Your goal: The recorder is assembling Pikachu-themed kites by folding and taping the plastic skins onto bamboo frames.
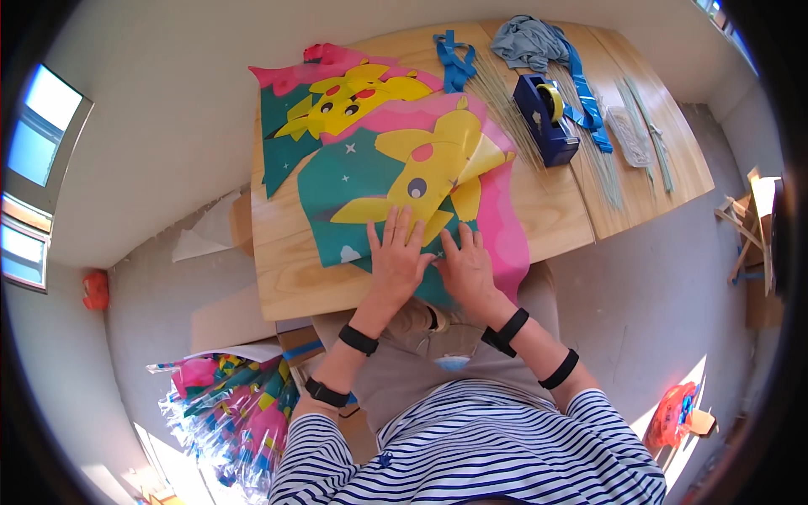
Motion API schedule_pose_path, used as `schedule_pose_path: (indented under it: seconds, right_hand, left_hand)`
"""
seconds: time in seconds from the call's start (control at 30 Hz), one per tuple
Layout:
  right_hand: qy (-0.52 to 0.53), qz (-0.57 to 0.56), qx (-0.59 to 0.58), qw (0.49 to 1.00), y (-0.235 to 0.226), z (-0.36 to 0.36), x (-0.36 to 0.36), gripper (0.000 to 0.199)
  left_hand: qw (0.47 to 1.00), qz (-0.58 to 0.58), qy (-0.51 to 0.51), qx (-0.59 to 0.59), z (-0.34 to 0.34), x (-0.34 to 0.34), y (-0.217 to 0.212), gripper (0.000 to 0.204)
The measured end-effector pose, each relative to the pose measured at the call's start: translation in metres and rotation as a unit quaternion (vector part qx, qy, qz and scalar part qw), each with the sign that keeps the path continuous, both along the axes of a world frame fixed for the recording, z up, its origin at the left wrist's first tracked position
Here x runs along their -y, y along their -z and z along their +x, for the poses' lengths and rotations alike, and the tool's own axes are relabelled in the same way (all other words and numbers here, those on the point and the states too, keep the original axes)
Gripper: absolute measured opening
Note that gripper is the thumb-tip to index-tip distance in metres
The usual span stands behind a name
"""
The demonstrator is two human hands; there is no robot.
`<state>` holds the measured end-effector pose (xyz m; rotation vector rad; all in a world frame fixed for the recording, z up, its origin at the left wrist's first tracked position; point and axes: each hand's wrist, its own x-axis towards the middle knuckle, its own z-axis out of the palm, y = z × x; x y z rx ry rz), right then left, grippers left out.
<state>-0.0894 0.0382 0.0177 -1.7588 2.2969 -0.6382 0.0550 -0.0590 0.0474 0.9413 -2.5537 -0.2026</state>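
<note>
Printed sheet (417, 172) beneath our flattened left hand (397, 263) and right hand (468, 268), both gripping nothing, might crease if we press unevenly.

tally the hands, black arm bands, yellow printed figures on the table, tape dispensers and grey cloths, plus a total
Hands: 2
Yellow printed figures: 2
Black arm bands: 4
Tape dispenser: 1
Grey cloth: 1
Total: 10

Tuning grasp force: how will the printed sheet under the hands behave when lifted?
Probably floppy: the printed sheet drapes past the edge of the table. Likely light, since it looks thin. Possibly slick, given its glossy highlight.
</note>
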Motion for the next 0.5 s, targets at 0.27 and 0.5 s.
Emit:
schedule_pose_path:
  seconds: [0.27, 0.5]
  right_hand:
    - [0.002, 0.021, -0.106, 0.994, 0.004, -0.019, -0.028, 0.059]
    - [-0.077, 0.086, -0.051, 0.992, -0.020, 0.015, -0.069, 0.053]
  left_hand:
    - [0.978, 0.039, -0.138, 0.150, 0.021, 0.095, 0.029, 0.061]
    - [0.946, -0.153, -0.200, 0.203, 0.020, 0.151, 0.004, 0.054]
